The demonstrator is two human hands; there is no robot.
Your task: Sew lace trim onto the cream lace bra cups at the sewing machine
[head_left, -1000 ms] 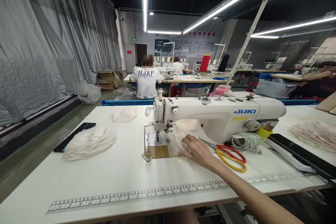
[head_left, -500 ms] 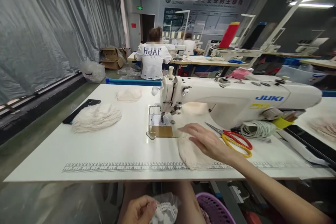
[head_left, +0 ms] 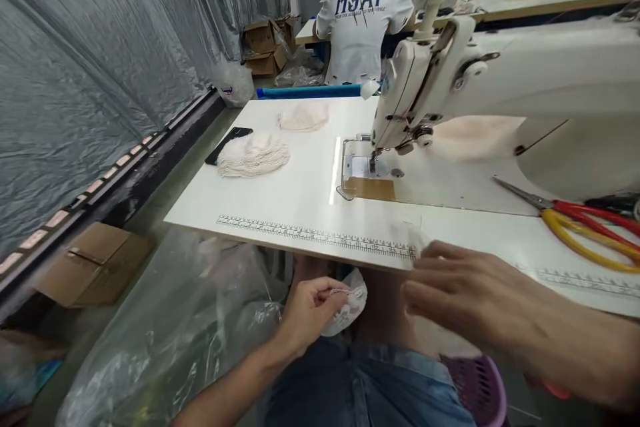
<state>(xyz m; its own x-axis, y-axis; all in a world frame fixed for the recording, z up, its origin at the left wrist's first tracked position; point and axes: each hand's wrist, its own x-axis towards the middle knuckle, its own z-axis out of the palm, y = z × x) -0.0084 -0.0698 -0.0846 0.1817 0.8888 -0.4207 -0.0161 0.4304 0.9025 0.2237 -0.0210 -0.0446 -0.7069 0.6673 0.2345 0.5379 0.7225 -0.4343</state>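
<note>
The lace piece (head_left: 353, 307) was pinched over the lap by the left hand (head_left: 310, 310), well apart from the needle (head_left: 373, 163); pale fabric (head_left: 414, 235) was neared by the curled right hand (head_left: 465, 293), its grip blurred past telling; pieces were stacked (head_left: 254, 155) on the table (head_left: 300, 193), whether finished or waiting unclear.

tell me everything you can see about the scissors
The scissors have grey metal blades, seemingly closed, one red handle and one yellow handle, both smooth and running out of view at the right edge. They lie flat on the white worktop, in front of the sewing machine, tips pointing left and slightly away from the person. A dark object sits close behind the red handle; contact is unclear. The right hand is nearer the person, not touching them.
</note>
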